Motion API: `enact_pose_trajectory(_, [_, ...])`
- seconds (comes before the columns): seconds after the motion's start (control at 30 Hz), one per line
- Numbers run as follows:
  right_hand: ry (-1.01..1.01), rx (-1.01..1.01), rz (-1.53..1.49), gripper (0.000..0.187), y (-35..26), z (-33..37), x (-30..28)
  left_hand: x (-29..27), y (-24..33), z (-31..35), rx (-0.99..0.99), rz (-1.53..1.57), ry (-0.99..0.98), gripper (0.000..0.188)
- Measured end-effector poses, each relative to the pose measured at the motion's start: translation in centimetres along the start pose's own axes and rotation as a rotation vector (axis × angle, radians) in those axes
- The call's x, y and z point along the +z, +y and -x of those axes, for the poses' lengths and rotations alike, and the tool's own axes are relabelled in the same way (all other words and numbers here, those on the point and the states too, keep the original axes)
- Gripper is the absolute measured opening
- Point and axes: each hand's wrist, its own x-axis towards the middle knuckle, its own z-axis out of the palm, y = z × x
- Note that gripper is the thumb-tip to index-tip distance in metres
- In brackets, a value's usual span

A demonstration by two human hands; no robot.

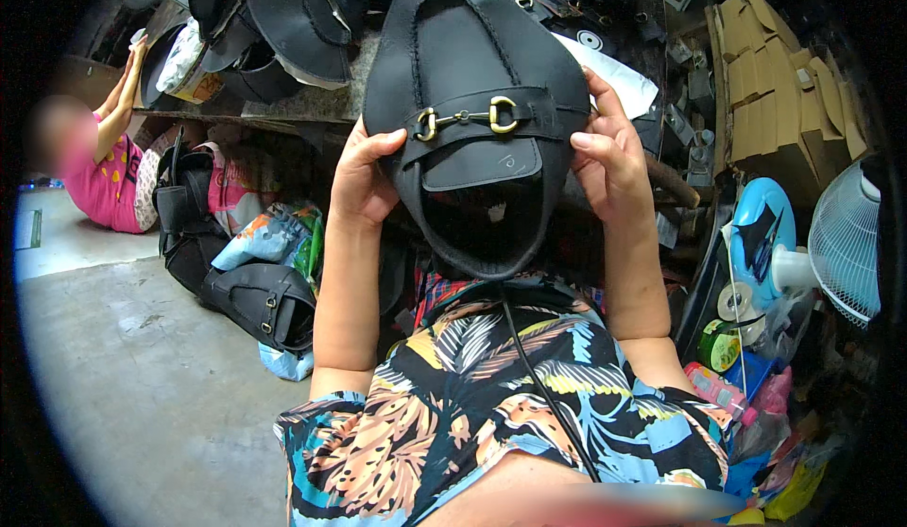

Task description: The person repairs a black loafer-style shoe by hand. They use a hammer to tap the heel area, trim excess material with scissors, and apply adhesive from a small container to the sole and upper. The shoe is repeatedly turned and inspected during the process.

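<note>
Before a crowded surface (283, 109), a black shoe upper (472, 78) is held up between a worker's two bare hands, its toe pointing away from the body and its open heel rim toward the chest. A brass-coloured metal fitting (465, 117) crosses the strap, and below it a flap (482, 163) bears a pale handwritten mark. The left hand (367, 175) grips one side, thumb pressed on the face near the fitting and the other fingers largely hidden behind; the right hand (612, 154) holds the opposite edge, its thumb at the side and its index finger raised alongside. How firmly the hidden fingers clamp cannot be told. The upper could tip or slip if one thumb eased, since it appears to be supported only at its sides; uneven pulling could twist the soft rim or strain the strap around the fitting. A dark cord (539, 376) runs down the floral shirt (425, 404) from near that rim and might snag if the piece were lowered onto it. Beyond, black pieces (307, 31) crowd the surface near a white sheet (628, 81). More uppers (260, 302) lie on the floor (161, 376) at left, where another person in pink (111, 185) sits with arms raised; stacked cardboard (779, 97) and a fan (850, 239) stand at right.
</note>
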Motion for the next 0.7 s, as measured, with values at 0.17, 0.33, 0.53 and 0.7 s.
enact_pose_trajectory(0.17, [0.026, -0.065, -0.004, 0.079, 1.0, -1.1, -0.8, 1.7, -0.2, -0.2, 0.027, -0.044, 0.051, 0.046])
enact_pose_trajectory(0.33, [-0.006, 0.112, -0.054, 0.074, 1.4, -1.3, -1.9, 3.0, -0.7, 0.1, -0.016, -0.018, -0.052, 0.046])
enact_pose_trajectory(0.53, [-0.022, 0.057, -0.114, 0.068, 2.0, -1.5, -2.4, 3.2, -1.4, 0.1, 0.014, -0.041, -0.055, 0.045])
enact_pose_trajectory(0.7, [-0.003, 0.077, -0.104, 0.069, 2.3, -1.9, -2.6, 2.7, -1.7, 0.0, 0.027, -0.051, -0.116, 0.046])
